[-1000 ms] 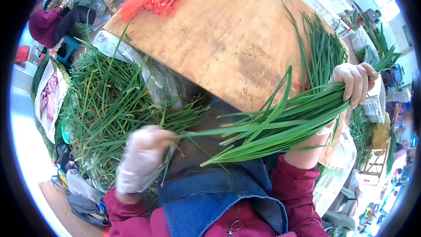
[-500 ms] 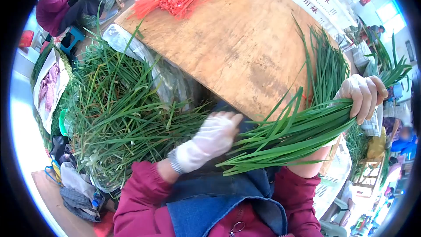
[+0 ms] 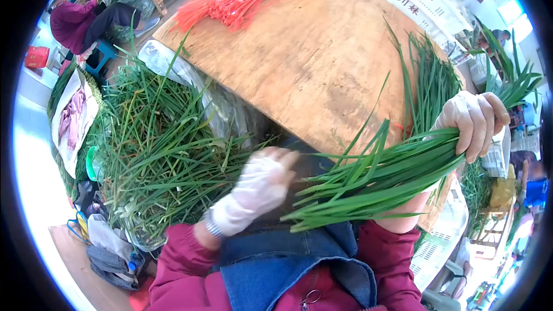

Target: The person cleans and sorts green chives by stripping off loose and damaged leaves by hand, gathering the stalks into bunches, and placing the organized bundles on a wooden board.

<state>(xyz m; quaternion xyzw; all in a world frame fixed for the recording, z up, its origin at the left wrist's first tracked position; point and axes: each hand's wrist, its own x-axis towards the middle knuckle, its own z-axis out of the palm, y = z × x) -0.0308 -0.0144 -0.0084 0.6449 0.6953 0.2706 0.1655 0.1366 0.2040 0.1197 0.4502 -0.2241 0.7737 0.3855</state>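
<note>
My right hand [image 3: 473, 122], in a pale glove, is closed around the gathered end of a bunch of garlic chives [image 3: 386, 175]. The long green leaves stretch left across my lap, their loose tips fanned out. My left hand [image 3: 264, 183], in a white glove with a metal watch band at the wrist, is just left of those tips and apart from them. Its fingers look curled together but are blurred; anything in them is too small to make out. Beside it lies a large heap of loose chives [image 3: 167, 144].
Red ties [image 3: 242, 0] lie at the far side of the wooden table [image 3: 299, 75]. More chives [image 3: 435, 86] rest on its right edge. Clear plastic [image 3: 222, 109] hangs between heap and table. White boxes [image 3: 403, 0] stand behind. Another person [image 3: 78, 23] sits at upper left.
My left hand has moved left and slightly down, away from the chive tips. My right hand keeps its hold on the bunch, almost unmoved. The view has shifted slightly.
</note>
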